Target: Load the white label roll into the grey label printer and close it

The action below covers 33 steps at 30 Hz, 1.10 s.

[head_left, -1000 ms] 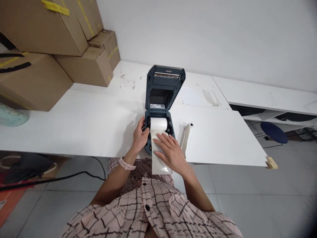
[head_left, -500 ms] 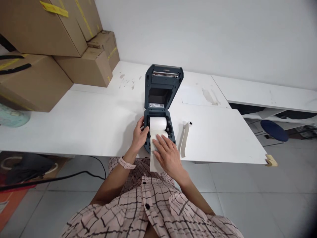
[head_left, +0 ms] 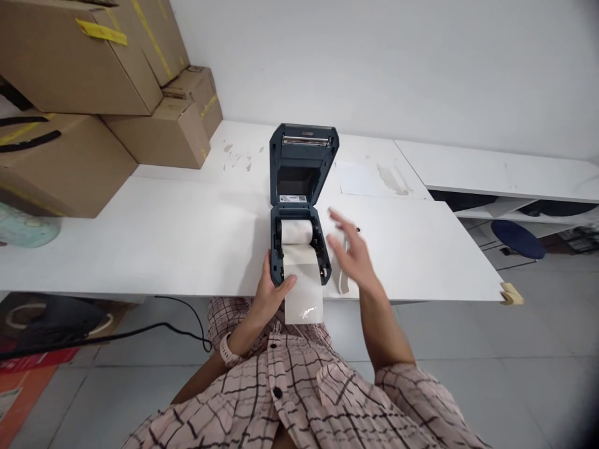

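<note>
On bench [head_left: 201,231], frame centre: open-lidded printer [head_left: 294,213], probably stiff, heavy; best held by side walls. Paper strip [head_left: 305,298] likely light, flexible, easily creased; best taken by edges. Left hand [head_left: 271,298] half-closed round printer's lower-left corner, thumb on strip. Right hand [head_left: 354,257] raised right of printer, empty, fingers parted.

Blurred right fingers [head_left: 345,223], half-hidden roll [head_left: 344,284]

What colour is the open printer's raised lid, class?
The raised lid is dark blue-grey, seen best in the head view.
</note>
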Each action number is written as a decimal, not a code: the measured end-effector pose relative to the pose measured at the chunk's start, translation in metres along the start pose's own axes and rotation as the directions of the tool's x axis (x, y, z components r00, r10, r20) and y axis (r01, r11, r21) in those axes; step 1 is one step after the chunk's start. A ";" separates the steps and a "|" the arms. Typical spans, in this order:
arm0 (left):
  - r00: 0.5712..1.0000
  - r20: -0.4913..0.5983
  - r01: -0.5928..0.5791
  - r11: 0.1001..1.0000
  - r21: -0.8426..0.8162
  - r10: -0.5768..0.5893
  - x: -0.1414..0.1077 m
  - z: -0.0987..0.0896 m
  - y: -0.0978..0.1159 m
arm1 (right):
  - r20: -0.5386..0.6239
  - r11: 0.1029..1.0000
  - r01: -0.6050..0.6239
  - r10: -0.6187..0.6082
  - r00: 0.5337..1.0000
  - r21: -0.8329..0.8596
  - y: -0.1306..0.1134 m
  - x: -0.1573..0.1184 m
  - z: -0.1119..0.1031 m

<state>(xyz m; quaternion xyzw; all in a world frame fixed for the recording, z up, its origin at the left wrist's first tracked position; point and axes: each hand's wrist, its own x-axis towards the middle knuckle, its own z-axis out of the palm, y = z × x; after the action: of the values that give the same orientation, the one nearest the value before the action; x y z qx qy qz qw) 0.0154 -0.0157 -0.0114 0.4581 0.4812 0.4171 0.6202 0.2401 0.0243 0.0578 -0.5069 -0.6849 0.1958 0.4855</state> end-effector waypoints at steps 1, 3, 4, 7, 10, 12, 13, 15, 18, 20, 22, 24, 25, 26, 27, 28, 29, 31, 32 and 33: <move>1.000 0.007 0.009 1.000 -0.002 -0.009 -0.003 0.000 0.000 | -0.058 1.000 -0.015 0.016 0.998 0.013 0.005 0.025 -0.007; 1.000 0.001 0.005 1.000 0.012 -0.005 -0.005 0.000 0.000 | -0.115 0.997 -0.048 0.054 0.992 0.053 0.013 0.079 -0.015; 1.000 -0.003 -0.005 1.000 0.016 0.005 -0.004 -0.001 0.000 | -0.122 0.994 -0.074 0.084 0.989 0.080 0.017 0.107 -0.016; 0.999 -0.019 -0.026 1.000 0.018 0.026 -0.003 -0.002 -0.001 | -0.062 0.929 -0.196 0.226 0.972 0.314 0.020 0.173 -0.010; 1.000 -0.007 -0.012 0.999 0.046 0.012 -0.007 -0.005 -0.003 | 0.018 0.875 -0.221 0.237 0.971 0.430 0.012 0.191 0.001; 1.000 0.003 0.007 0.998 0.064 -0.007 -0.010 -0.011 -0.004 | -0.020 0.887 -0.164 0.191 0.981 0.432 0.001 0.172 0.003; 1.000 -0.004 0.013 0.998 0.067 -0.013 -0.012 -0.015 -0.004 | -0.054 0.894 -0.122 0.160 0.986 0.431 -0.004 0.155 0.003; 0.999 -0.040 0.009 0.998 0.065 -0.006 -0.013 -0.025 -0.003 | -0.113 0.901 -0.053 0.112 0.987 0.430 -0.015 0.111 0.002; 0.993 -0.102 -0.052 0.996 0.066 0.059 -0.013 -0.038 0.002 | -0.148 0.928 -0.097 0.159 0.976 0.361 -0.025 0.035 0.003; 0.989 -0.105 -0.100 0.992 0.081 0.108 -0.011 -0.041 0.007 | -0.138 0.930 -0.141 0.197 0.971 0.340 -0.023 -0.008 0.012; 0.987 -0.090 -0.127 0.986 0.105 0.136 -0.007 -0.038 0.011 | -0.110 0.912 -0.230 0.282 0.953 0.340 -0.015 -0.038 0.025; 0.989 -0.079 -0.117 0.985 0.124 0.128 -0.001 -0.031 0.013 | -0.082 0.854 -0.360 0.417 0.905 0.375 -0.003 -0.054 0.040; 0.991 -0.082 -0.098 0.988 0.120 0.109 0.003 -0.026 0.013 | -0.059 0.808 -0.423 0.486 0.872 0.411 0.003 -0.059 0.047; 0.993 -0.090 -0.071 0.992 0.107 0.081 0.007 -0.023 0.013 | -0.027 0.753 -0.476 0.545 0.838 0.454 0.007 -0.061 0.051; 0.994 -0.094 -0.038 0.996 0.087 0.046 0.010 -0.020 0.013 | 0.011 0.698 -0.517 0.590 0.807 0.495 0.011 -0.063 0.055; 0.996 -0.094 -0.002 0.998 0.064 0.008 0.014 -0.018 0.013 | 0.050 0.650 -0.546 0.619 0.784 0.528 0.014 -0.064 0.056; 0.996 -0.088 0.027 0.999 0.043 -0.024 0.016 -0.017 0.013 | 0.083 0.615 -0.566 0.633 0.769 0.549 0.015 -0.065 0.057; 0.997 -0.056 0.052 0.998 0.020 -0.051 0.019 -0.017 0.014 | 0.113 0.598 -0.585 0.639 0.761 0.548 0.017 -0.068 0.054; 0.998 -0.035 0.045 0.999 0.020 -0.044 0.019 -0.018 0.016 | 0.116 0.610 -0.589 0.635 0.763 0.531 0.017 -0.069 0.052; 1.000 -0.014 0.027 0.999 0.024 -0.027 0.018 -0.019 0.017 | 0.121 0.624 -0.591 0.629 0.768 0.511 0.018 -0.071 0.050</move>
<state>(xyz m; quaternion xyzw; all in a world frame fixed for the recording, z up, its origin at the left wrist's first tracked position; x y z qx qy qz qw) -0.0009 0.0089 -0.0005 0.4561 0.4966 0.4059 0.6170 0.2070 -0.0198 -0.0110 -0.5638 -0.3754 0.5086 0.5315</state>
